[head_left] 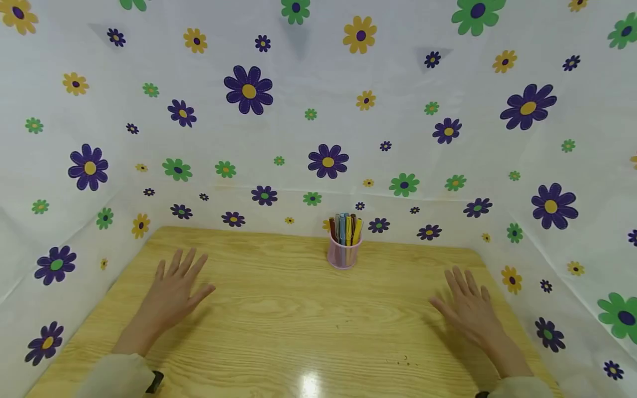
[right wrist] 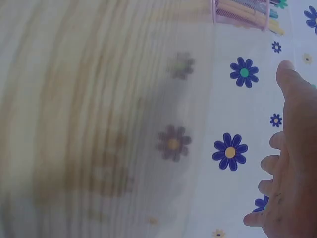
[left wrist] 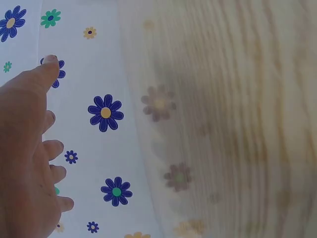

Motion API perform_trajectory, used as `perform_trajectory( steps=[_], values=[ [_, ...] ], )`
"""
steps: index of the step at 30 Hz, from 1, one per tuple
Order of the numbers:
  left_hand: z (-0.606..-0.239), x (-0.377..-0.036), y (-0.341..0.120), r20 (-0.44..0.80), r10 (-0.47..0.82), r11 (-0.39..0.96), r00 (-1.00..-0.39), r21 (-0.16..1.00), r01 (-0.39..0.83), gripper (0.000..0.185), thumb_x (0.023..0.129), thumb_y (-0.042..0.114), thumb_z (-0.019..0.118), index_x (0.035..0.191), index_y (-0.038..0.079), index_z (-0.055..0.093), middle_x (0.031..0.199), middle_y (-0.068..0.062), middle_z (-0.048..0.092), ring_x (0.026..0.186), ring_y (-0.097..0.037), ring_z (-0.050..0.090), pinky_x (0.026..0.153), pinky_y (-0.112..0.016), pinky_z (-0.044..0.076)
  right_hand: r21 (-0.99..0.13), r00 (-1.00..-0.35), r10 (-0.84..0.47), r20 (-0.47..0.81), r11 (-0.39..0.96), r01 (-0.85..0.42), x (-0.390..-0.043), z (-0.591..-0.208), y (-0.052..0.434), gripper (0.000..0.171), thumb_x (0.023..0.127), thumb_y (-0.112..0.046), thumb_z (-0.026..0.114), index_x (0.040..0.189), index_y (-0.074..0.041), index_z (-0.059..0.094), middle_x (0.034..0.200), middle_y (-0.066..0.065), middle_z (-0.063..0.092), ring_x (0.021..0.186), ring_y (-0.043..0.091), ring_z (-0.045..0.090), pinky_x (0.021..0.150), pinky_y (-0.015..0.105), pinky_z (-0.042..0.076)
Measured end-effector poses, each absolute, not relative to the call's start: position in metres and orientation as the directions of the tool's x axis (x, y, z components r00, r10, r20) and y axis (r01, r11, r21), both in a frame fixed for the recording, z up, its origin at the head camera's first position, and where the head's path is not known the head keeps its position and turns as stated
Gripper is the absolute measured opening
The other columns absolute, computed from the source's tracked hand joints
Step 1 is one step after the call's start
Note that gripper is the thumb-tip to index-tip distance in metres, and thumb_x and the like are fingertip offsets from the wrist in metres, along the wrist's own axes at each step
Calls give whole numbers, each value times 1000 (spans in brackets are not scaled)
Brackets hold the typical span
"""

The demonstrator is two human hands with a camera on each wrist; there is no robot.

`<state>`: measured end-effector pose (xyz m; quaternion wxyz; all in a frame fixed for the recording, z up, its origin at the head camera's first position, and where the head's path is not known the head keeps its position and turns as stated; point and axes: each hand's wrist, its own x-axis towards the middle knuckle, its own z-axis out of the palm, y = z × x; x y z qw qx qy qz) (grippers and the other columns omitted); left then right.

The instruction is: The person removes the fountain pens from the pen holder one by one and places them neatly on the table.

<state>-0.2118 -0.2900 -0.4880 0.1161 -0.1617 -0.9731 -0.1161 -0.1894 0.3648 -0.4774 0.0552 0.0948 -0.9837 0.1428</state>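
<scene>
My left hand (head_left: 171, 293) is spread over the left part of the wooden table (head_left: 278, 309), its fingers straight and holding nothing. On the right side, my right hand (head_left: 470, 309) is likewise spread, palm down, with nothing in it. Shadows of both hands fall on the wood beside them. A pink mesh pen holder (head_left: 343, 255) stands upright near the table's back edge, between the hands and apart from both. Several pens (head_left: 346, 228) in brown, blue and yellow lean inside it. In the right wrist view the pen holder (right wrist: 241, 12) shows at the top edge.
A white sheet with printed flowers (head_left: 209, 132) stands as a wall behind the table and along both sides. Small dark specks (head_left: 405, 360) lie on the wood at the front right. Light glares (head_left: 309, 382) off the front edge.
</scene>
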Motion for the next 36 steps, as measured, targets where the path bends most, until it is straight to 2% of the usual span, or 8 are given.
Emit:
perform_trajectory(
  steps=[7,14,24,29,36],
  values=[
    [-487,-226,-270,287,301,914,-910,185,361,79,104,54,54,163,7,30,169,-24,18,155,-48,10,120,-72,6,-303,-969,-193,155,924,-233,-200,-473,347,88,106,-53,50,164,1,12,168,29,10,155,46,-2,115,79,7],
    [-481,-241,-241,289,331,894,-898,210,397,78,104,53,54,163,6,30,168,-24,19,155,-46,11,120,-72,9,-309,-961,-199,190,917,-251,-211,-471,332,87,106,-52,50,163,5,15,167,31,13,154,49,2,116,78,9],
    [-478,-259,-197,264,351,852,-898,307,423,76,108,50,49,165,6,23,169,-21,18,156,-42,10,122,-68,7,-346,-958,-200,207,901,-263,-228,-467,305,80,108,-46,50,159,9,21,164,34,19,151,54,11,117,75,12],
    [-475,-263,-179,292,354,839,-889,320,439,74,108,48,50,164,7,25,169,-19,20,156,-41,13,123,-66,9,-362,-953,-201,226,891,-273,-236,-468,293,79,109,-45,49,159,9,21,163,33,21,151,54,12,119,73,13],
    [-473,-271,-153,319,345,803,-883,387,453,71,108,45,51,163,6,28,168,-19,25,155,-41,17,122,-66,16,-409,-943,-207,259,861,-301,-249,-472,280,74,110,-41,49,157,11,25,160,36,27,148,55,21,119,72,17]
  ],
)
